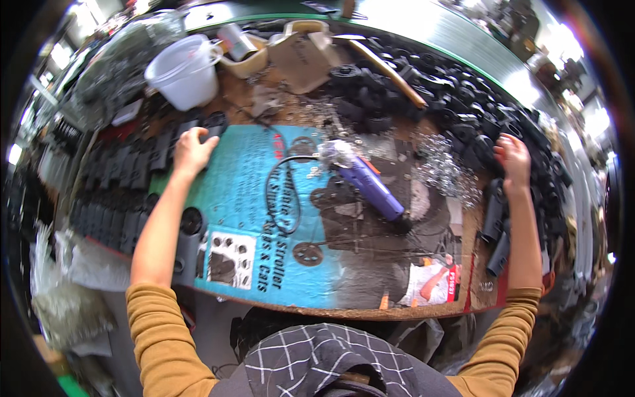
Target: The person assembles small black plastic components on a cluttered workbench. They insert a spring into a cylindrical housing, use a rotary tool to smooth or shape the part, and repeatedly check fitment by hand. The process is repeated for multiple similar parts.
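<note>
Bench top covered by a flattened carton sheet [258,198], large, mostly turquoise with a dark printed panel to the right and a small picture panel near the lower left corner; red-and-white lettering runs across it, not copied here. A second small photo label [433,281] sits at the sheet's lower right edge, white and red.

Heap of black plastic parts [450,99] along the far right, curving round the bench edge. Rows of similar black pieces [126,165] stacked on the left side.

White plastic bucket [185,69] at far left, tilted toward the camera; contents cannot be made out. Behind it a tan cardboard box [301,56], flaps open, inside not readable.

Purple-handled power tool [367,182] lies mid-sheet, black cord looping left of it. Scatter of small shiny metal bits [443,169] just right of the tool.

Left hand [192,149] at the sheet's upper left corner, fingers curled onto a black part [213,124]; grip narrow, touching it.

Right hand [512,159] rests on the black heap's edge, fingers bent down among the parts; whether it clasps one, cannot tell.
</note>
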`<control>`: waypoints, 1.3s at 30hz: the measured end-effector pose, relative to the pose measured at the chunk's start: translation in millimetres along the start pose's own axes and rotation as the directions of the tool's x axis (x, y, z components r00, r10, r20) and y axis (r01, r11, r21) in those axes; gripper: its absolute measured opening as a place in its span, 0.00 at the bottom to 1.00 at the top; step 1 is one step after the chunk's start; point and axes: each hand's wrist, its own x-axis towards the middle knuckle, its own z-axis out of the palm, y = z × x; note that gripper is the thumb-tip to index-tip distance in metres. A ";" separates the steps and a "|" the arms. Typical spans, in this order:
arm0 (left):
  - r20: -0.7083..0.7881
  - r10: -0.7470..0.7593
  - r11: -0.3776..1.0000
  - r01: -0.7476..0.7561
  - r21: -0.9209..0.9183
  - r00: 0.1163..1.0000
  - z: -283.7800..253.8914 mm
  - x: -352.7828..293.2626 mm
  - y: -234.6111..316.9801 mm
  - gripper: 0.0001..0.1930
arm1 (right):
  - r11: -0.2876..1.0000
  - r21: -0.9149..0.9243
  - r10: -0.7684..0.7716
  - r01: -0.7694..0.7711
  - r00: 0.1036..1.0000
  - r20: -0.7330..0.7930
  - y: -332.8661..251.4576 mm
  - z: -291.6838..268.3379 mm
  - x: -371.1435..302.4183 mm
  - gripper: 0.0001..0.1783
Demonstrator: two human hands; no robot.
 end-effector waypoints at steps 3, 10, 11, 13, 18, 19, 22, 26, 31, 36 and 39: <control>0.214 -0.216 0.955 0.160 0.252 0.953 16.7 41.2 4.1 0.39 | 0.925 -0.343 -0.098 0.163 0.975 0.200 -24.6 67.6 -57.3 0.10; 0.150 0.011 0.982 0.018 -0.189 0.989 -59.3 -5.1 80.1 0.50 | 0.694 -0.590 -0.145 0.412 0.883 0.446 -33.3 161.9 -80.3 0.08; 0.174 0.142 0.964 -0.097 -0.246 0.974 -75.1 -29.7 94.1 0.50 | 0.724 -0.591 -0.074 0.357 0.891 0.447 -27.4 178.3 -74.8 0.10; 0.320 0.358 0.867 -0.185 -0.463 0.877 -92.6 -87.7 122.6 0.51 | 0.687 -0.664 -0.038 0.296 0.926 0.375 -15.0 213.6 -66.6 0.15; 0.552 0.536 0.824 -0.254 -0.506 0.638 -50.1 -192.0 188.3 0.55 | 0.726 -0.685 0.127 0.058 0.968 0.217 -1.5 270.7 -55.7 0.18; 0.511 0.522 0.814 -0.221 -0.537 0.683 -37.2 -200.8 194.3 0.55 | 0.759 -0.648 0.131 0.054 0.963 0.234 -4.5 271.8 -58.1 0.18; 0.550 0.403 0.870 -0.120 -0.477 0.731 -9.8 -220.6 199.5 0.56 | 0.842 -0.505 -0.041 0.188 0.957 0.287 -24.8 254.4 -83.9 0.14; 0.403 0.454 0.782 -0.138 -0.608 0.795 7.1 -223.7 189.0 0.54 | 0.964 -0.130 -0.130 0.232 0.838 0.531 -61.9 203.1 -167.7 0.08; 0.382 0.458 0.813 -0.204 -0.545 0.803 24.7 -219.3 187.5 0.50 | 0.861 -0.244 -0.149 0.447 0.679 0.719 -74.3 191.6 -246.5 0.14; 0.358 0.420 0.806 -0.161 -0.570 0.834 34.0 -224.0 186.2 0.46 | 0.771 -0.204 -0.254 0.603 0.585 0.770 -63.1 205.1 -251.2 0.13; 0.352 0.428 0.793 -0.159 -0.588 0.833 36.2 -224.1 184.2 0.45 | 0.738 -0.202 -0.269 0.643 0.556 0.786 -66.7 207.1 -252.6 0.14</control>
